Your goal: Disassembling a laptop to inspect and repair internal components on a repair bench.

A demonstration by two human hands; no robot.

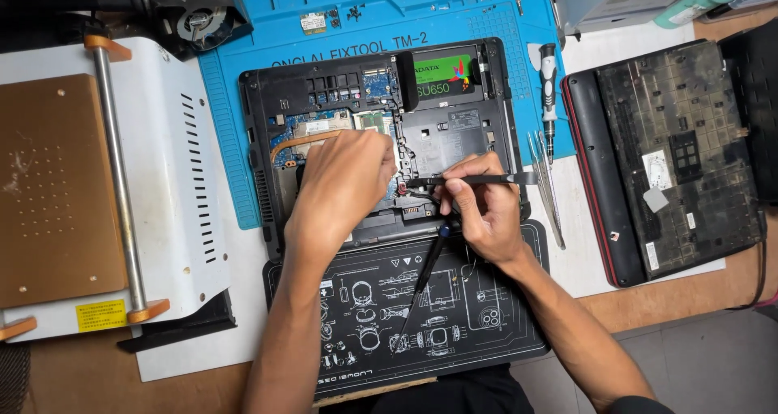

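Now the left hand (344, 179) presses flat, fingers curled, on the opened laptop (381, 130) lying on the blue mat (243, 138) atop the bench (664, 300). Right hand (482, 207) pinches black tweezers (474, 180) shut-fingered, tips at the board; a screwdriver (425, 272) also runs under it.

Wooden bench (689, 300), cluttered. Directly on it: blue repair mat (243, 122) at centre top, black printed mat (486, 333) nearer the person, white machine with brown plate (170, 179) on the left, white sheet (583, 260) on the right carrying a second, closed laptop (673, 155). Opened laptop (438, 130) lies across both mats.
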